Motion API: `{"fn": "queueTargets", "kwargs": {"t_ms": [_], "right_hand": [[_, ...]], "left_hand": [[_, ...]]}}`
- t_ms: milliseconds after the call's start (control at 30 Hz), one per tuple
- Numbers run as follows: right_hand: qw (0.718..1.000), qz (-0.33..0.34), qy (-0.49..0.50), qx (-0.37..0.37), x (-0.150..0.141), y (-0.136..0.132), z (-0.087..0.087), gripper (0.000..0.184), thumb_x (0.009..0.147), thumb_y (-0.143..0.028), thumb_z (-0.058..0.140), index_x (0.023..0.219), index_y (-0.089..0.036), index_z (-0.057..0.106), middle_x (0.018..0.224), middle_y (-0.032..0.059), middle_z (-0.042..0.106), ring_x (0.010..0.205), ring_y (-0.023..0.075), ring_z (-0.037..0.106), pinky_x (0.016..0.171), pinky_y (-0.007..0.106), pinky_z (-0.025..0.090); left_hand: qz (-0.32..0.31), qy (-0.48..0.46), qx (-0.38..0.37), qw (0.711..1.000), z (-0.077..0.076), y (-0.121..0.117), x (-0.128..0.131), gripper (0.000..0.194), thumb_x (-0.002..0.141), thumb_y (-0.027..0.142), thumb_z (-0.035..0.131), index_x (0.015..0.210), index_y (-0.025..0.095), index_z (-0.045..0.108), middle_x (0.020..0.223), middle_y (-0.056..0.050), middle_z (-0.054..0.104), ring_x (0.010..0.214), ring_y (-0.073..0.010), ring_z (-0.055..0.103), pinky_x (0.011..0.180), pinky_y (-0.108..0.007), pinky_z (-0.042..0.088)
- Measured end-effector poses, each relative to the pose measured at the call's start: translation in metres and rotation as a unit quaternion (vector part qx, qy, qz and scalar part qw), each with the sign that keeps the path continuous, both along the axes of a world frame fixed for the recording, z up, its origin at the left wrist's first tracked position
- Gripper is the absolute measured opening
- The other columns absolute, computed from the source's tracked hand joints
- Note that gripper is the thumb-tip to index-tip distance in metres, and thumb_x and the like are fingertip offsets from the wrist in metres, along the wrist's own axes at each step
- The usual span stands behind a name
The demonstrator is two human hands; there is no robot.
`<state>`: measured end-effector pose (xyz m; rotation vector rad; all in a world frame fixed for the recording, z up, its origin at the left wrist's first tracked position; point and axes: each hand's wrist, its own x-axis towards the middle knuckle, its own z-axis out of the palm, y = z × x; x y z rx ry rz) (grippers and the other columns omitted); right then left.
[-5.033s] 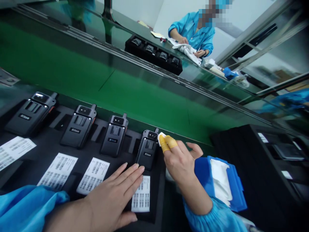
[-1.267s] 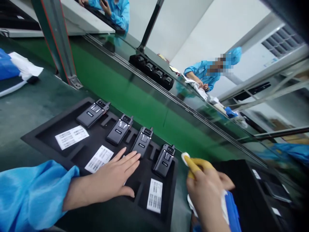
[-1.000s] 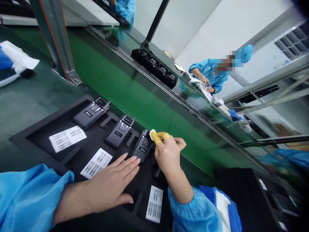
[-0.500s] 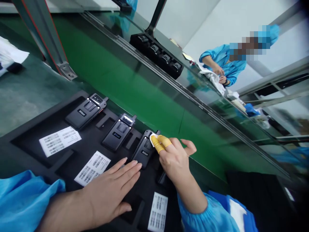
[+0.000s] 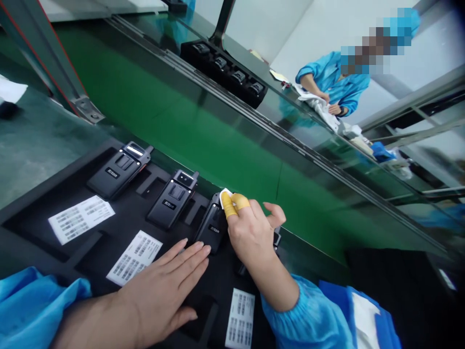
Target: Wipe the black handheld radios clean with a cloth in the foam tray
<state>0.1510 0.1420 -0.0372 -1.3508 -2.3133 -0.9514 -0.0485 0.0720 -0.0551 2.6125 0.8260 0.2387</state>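
Handheld two-way radios lie face-down in a black foam tray (image 5: 25, 213). My right hand (image 5: 250, 228), with yellow covers on two fingertips, pinches a small white cloth (image 5: 224, 194) against the top end of the third radio (image 5: 210, 230). Flat and with fingers extended, my left hand (image 5: 167, 291) rests its fingertips at that radio's lower end. To the left are a second radio (image 5: 170, 201) and a first radio (image 5: 118, 169), both marked "Riton". Another radio (image 5: 276, 237) is mostly hidden behind my right hand and wrist.
White barcode label sheets (image 5: 82, 218) lie in the tray by the radios. Beyond runs a green conveyor belt (image 5: 174, 126) with a metal rail. Across it are a black tray (image 5: 225, 75) of devices and a co-worker in blue (image 5: 334, 72). A metal post (image 5: 47, 53) stands at left.
The cloth in my right hand has moved up to the top edge of the third radio. My left hand keeps its place on the radio. The whole view has shifted slightly.
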Motion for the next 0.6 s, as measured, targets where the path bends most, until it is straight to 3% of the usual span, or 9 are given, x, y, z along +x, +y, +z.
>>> {"fn": "queueTargets", "kwargs": {"t_ms": [133, 433, 600], "right_hand": [[0.999, -0.032, 0.005, 0.004, 0.003, -0.007, -0.004, 0.03, 0.075, 0.0, 0.044, 0.059, -0.02, 0.059, 0.078, 0.0018, 0.061, 0.069, 0.0133, 0.044, 0.087, 0.041, 0.02], [0.996, -0.077, 0.038, -0.003, 0.023, -0.018, -0.008, 0.029, 0.079, -0.002, 0.044, 0.063, -0.019, 0.061, 0.078, 0.0024, 0.062, 0.07, 0.013, 0.046, 0.086, 0.04, 0.023], [0.997, 0.04, 0.037, -0.048, 0.017, -0.005, -0.003, 0.029, 0.085, -0.007, 0.045, 0.085, -0.025, 0.068, 0.087, -0.001, 0.067, 0.078, 0.0128, 0.05, 0.088, 0.041, 0.019]], "left_hand": [[-0.002, 0.004, -0.012, 1.0, 0.0, 0.0, -0.001, 0.06, 0.084, 0.03, 0.058, 0.139, 0.013, 0.038, 0.149, -0.013, 0.033, 0.137, -0.0274, 0.031, 0.115, -0.045, 0.023], [0.003, -0.004, -0.004, 1.0, -0.004, -0.002, -0.002, 0.061, 0.085, 0.03, 0.056, 0.14, 0.013, 0.036, 0.15, -0.012, 0.032, 0.139, -0.026, 0.027, 0.116, -0.043, 0.021], [-0.007, 0.01, 0.041, 0.999, -0.001, -0.001, -0.002, 0.059, 0.086, 0.033, 0.056, 0.137, 0.009, 0.04, 0.148, -0.015, 0.035, 0.136, -0.0281, 0.034, 0.114, -0.042, 0.026]]}}
